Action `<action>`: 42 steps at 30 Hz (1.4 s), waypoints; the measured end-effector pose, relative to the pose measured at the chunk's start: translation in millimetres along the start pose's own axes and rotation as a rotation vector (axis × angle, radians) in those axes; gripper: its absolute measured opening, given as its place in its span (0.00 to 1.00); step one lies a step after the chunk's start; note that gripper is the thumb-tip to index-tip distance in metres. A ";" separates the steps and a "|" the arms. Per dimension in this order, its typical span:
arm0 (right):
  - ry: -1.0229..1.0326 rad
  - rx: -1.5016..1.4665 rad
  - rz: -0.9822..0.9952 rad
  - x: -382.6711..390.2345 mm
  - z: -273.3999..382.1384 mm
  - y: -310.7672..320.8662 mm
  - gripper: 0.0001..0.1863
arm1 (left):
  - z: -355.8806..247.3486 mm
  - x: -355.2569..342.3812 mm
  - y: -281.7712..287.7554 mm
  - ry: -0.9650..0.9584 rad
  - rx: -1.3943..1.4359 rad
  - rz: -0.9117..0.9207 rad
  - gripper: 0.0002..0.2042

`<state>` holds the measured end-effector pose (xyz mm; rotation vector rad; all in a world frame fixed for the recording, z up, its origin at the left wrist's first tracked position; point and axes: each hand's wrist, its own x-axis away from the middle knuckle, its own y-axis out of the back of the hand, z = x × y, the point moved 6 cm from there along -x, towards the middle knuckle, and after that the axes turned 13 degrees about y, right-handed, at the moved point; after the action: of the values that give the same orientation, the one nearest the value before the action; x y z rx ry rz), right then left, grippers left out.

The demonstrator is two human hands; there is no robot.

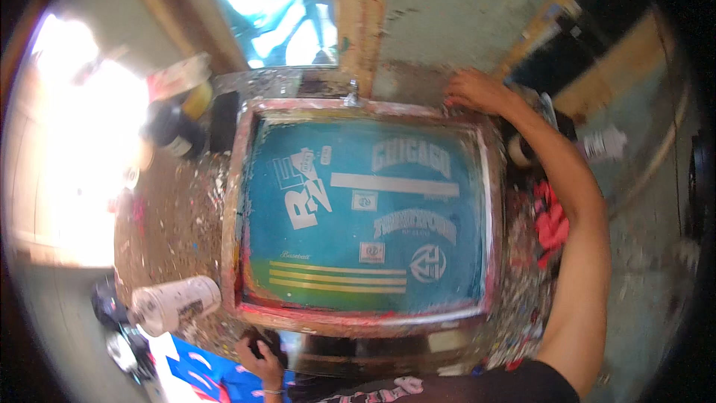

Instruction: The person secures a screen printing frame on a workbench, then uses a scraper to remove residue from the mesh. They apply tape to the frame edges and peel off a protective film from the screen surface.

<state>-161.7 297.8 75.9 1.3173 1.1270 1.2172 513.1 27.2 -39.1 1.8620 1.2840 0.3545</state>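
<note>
A silk-screen printing frame point(232, 246) lies flat before me, its wooden border stained pink and red. Its teal mesh point(298, 246) carries pale stencil shapes, lettering and three yellow stripes. My right hand point(476, 91) reaches over to the frame's far right corner, its fingers curled down at the far edge; what they grip there is hidden. Below the near left corner, my left hand point(261, 364) has thumb and fingers curled by a dark thing point(262, 339) that I cannot make out. A metal clamp point(352, 93) sits at the far edge.
A white bottle point(175, 304) lies left of the frame, with a blue, red and white cloth point(198, 368) nearer me. A dark bottle point(173, 128) stands far left. Red cloth point(550, 218) lies at the right. The worktable point(175, 213) is spattered with paint; a bright window point(272, 11) stands beyond.
</note>
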 end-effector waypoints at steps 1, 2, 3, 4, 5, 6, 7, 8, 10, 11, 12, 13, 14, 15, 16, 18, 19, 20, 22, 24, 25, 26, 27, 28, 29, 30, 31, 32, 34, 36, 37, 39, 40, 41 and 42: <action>0.008 -0.042 -0.023 -0.8 -1.4 0.7 0.15 | 3.2 0.9 1.5 0.009 -0.027 -0.015 0.13; 0.007 -0.085 -0.043 2.7 -3.4 -0.1 0.16 | 7.3 0.2 1.9 0.012 -0.051 -0.022 0.13; 0.018 -0.068 -0.055 4.7 -6.1 -6.8 0.15 | 10.7 1.9 3.6 0.016 -0.076 -0.029 0.13; 0.018 -0.048 -0.062 8.8 -10.5 -11.0 0.15 | 13.7 2.2 2.2 0.032 -0.076 -0.014 0.12; 0.036 -0.083 -0.143 8.3 -14.6 -11.3 0.16 | 15.0 -0.4 1.8 0.040 -0.080 -0.003 0.12; 0.039 -0.135 -0.215 13.5 -10.7 -14.4 0.16 | 11.8 -1.9 3.4 0.043 -0.090 0.030 0.12; 0.037 -0.189 -0.288 16.3 -10.0 -17.3 0.16 | 2.0 -4.4 3.2 0.051 -0.071 0.027 0.11; 0.046 -0.182 -0.258 12.6 -14.4 -22.0 0.17 | 1.0 -2.4 4.1 0.064 -0.077 0.011 0.11; 0.045 -0.161 -0.194 9.7 -29.1 -24.5 0.18 | 1.9 2.2 3.1 0.078 -0.077 -0.006 0.11; 0.071 -0.173 -0.203 10.3 -32.8 -28.7 0.18 | 1.1 4.3 3.6 0.072 -0.095 -0.012 0.11; 0.096 -0.176 -0.216 10.0 -38.7 -31.2 0.18 | -0.5 2.6 3.0 0.061 -0.105 -0.025 0.11; 0.120 -0.177 -0.228 11.4 -41.8 -34.5 0.19 | -2.1 1.6 1.9 0.051 -0.115 -0.037 0.11; 0.071 -0.123 -0.221 15.7 -45.5 -39.8 0.19 | -2.0 0.6 -2.0 0.069 -0.095 -0.012 0.11; 0.028 -0.073 -0.218 15.7 -43.9 -41.6 0.20 | -3.6 -1.3 -2.4 0.089 -0.081 0.007 0.11; -0.017 -0.022 -0.216 17.8 -42.2 -41.7 0.21 | -3.7 -2.6 -2.8 0.108 -0.066 0.026 0.12; -0.271 0.026 -0.222 15.3 -29.9 -43.6 0.24 | 11.9 4.3 -2.5 0.067 -0.130 -0.037 0.12; -0.406 0.050 -0.215 15.1 -15.4 -41.6 0.25 | 18.0 6.4 -0.2 0.045 -0.158 -0.058 0.12; -0.512 -0.026 -0.223 13.2 -3.4 -38.0 0.26 | 17.4 6.3 0.0 0.064 -0.130 -0.037 0.12; -0.716 -0.173 -0.252 11.7 14.9 -26.9 0.28 | 13.4 4.5 -0.3 0.100 -0.067 -0.007 0.13; -0.584 -0.083 -0.395 19.0 2.6 -41.3 0.28 | 12.9 6.5 -6.3 0.076 -0.095 0.001 0.13; -0.507 -0.036 -0.481 20.6 -6.7 -39.1 0.30 | 10.8 1.7 -8.4 0.060 -0.111 -0.014 0.13; -0.399 -0.026 -0.495 14.7 -7.5 -30.8 0.29 | -2.7 -1.3 -2.1 0.091 -0.031 0.023 0.13; -0.292 -0.015 -0.513 10.7 -1.3 -23.0 0.29 | -1.5 -2.2 2.3 0.069 -0.039 0.006 0.13; -0.191 -0.005 -0.521 9.6 5.8 -19.9 0.28 | 2.0 -1.6 6.6 0.048 -0.048 0.000 0.12; -0.219 -0.041 -0.506 12.0 1.3 -19.5 0.28 | -0.1 -6.4 5.6 0.057 -0.045 0.008 0.12; -0.247 -0.076 -0.475 15.6 -2.5 -23.8 0.27 | -2.9 -5.6 4.1 0.076 -0.038 0.027 0.12; -0.274 -0.007 -0.487 20.6 -6.3 -29.0 0.26 | -4.6 -6.2 1.2 0.092 -0.026 0.051 0.12; -0.304 0.059 -0.499 24.1 -11.9 -37.8 0.26 | -8.0 -8.7 0.0 0.060 -0.006 0.030 0.12; -0.384 0.065 -0.510 18.9 -1.6 -36.3 0.25 | -7.3 -4.5 2.8 0.017 0.019 -0.004 0.12; -0.502 -0.048 -0.517 11.6 17.4 -28.2 0.24 | -5.5 -2.2 7.5 0.051 0.045 0.002 0.12; -0.544 -0.055 -0.529 11.1 20.4 -27.1 0.24 | -7.5 -2.0 8.8 0.037 0.051 -0.002 0.12; -0.632 -0.070 -0.546 11.4 23.9 -27.9 0.25 | -4.2 -3.0 6.7 0.044 0.071 0.015 0.12; -0.668 -0.039 -0.544 10.7 26.0 -26.0 0.26 | -2.9 -4.1 6.1 0.053 0.094 0.024 0.12; -0.706 -0.008 -0.542 9.1 27.7 -23.1 0.27 | -3.7 -5.0 5.4 0.060 0.117 0.033 0.12; -0.750 0.019 -0.532 10.3 33.6 -23.3 0.28 | -6.2 -5.1 5.8 0.067 0.135 0.053 0.12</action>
<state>-127.7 308.0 52.9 1.2167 0.8414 0.2710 510.7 24.9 -29.8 2.0155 1.3339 0.3695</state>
